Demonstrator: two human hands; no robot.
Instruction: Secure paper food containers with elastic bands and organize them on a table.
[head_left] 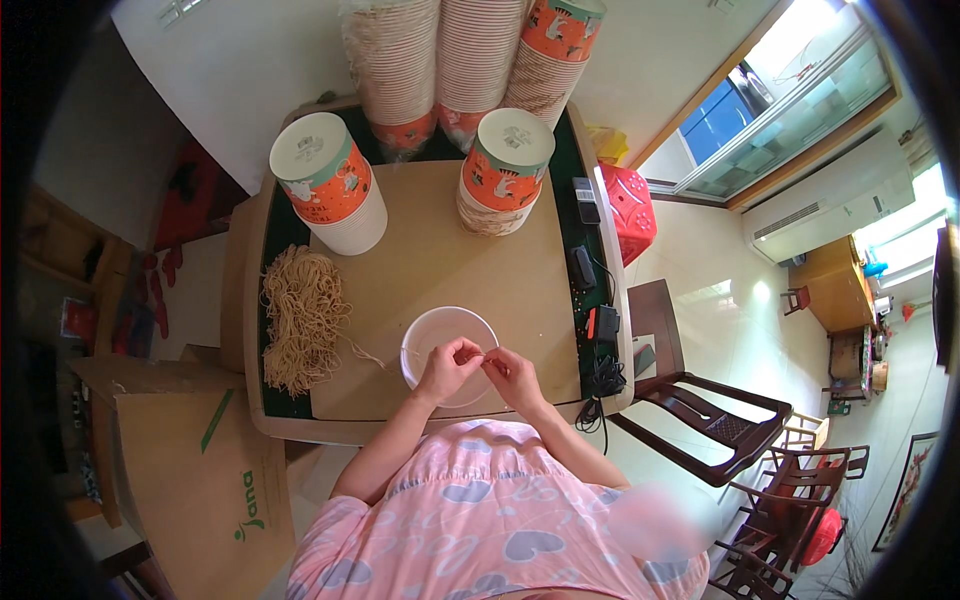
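Observation:
A white paper bowl (pixel 437 325) stands near the front edge of a tan table (pixel 440 250). My left hand (pixel 447 368) and my right hand (pixel 510 373) meet over the bowl's near rim. Both pinch a thin tan string (pixel 480 352) between their fingertips. A loose strand (pixel 370 355) trails left from the bowl toward a heap of tan strings (pixel 303 315) on the table's left side.
Two stacks of orange-printed paper cups (pixel 330 185) (pixel 503 170) stand on the table, with taller stacks (pixel 470 60) behind. Black devices and cables (pixel 598 330) line the right edge. A cardboard box (pixel 190 470) is at the left, dark wooden chairs (pixel 720 420) at the right.

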